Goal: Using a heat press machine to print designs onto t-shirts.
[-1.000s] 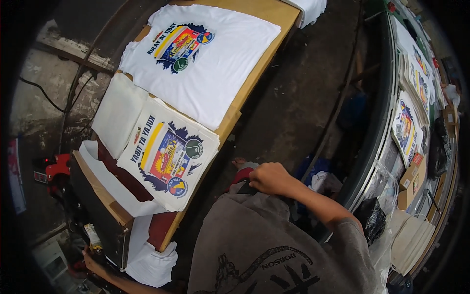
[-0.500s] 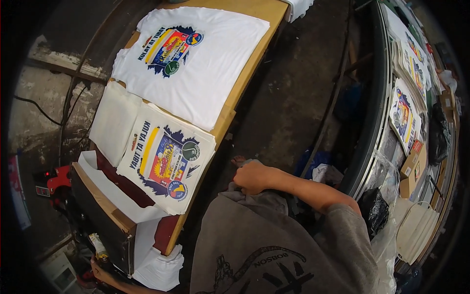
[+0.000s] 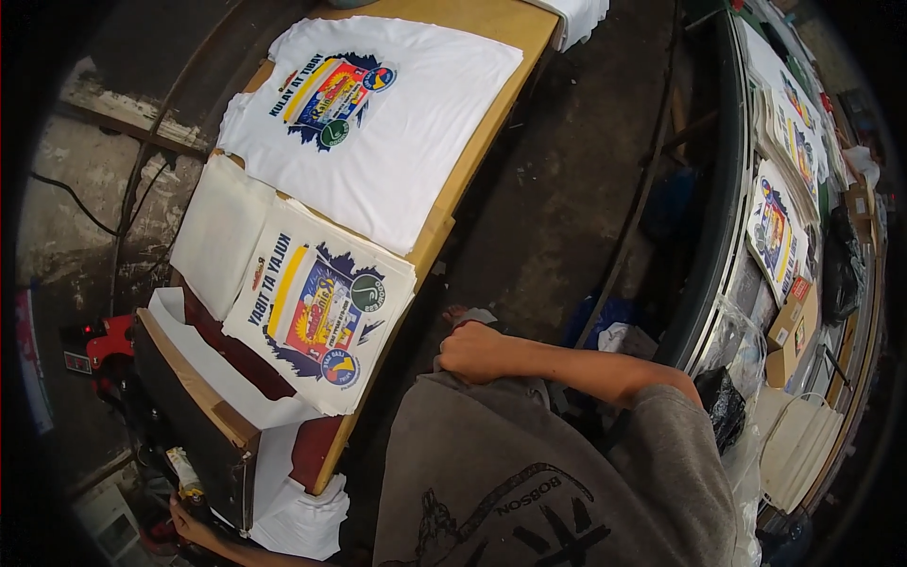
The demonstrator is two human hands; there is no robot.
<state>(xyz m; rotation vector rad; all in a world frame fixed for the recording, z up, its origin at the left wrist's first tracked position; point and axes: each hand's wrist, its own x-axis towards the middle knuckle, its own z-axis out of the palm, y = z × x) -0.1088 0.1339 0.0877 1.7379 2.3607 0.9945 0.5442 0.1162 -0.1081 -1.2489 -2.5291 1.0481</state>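
Wooden table (image 3: pixel 491 132) carries the printed sheet (image 3: pixel 321 312) left of right hand (image 3: pixel 472 352), clamped on grey shirt (image 3: pixel 510 472); left hand (image 3: pixel 189 520) unclear.

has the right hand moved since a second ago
Cannot tell for sure: the right hand holds the same spot at the grey shirt's hem, just right of the printed sheet; the camera shifted, not clearly the hand.

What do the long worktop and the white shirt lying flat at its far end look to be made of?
Worktop: looks like wood or plywood board, matte tan, with a plain flat edge; the exact board cannot be told. White shirt: soft knit fabric, probably cotton, matte, lying limp with slight creases and a multicoloured print on the chest.
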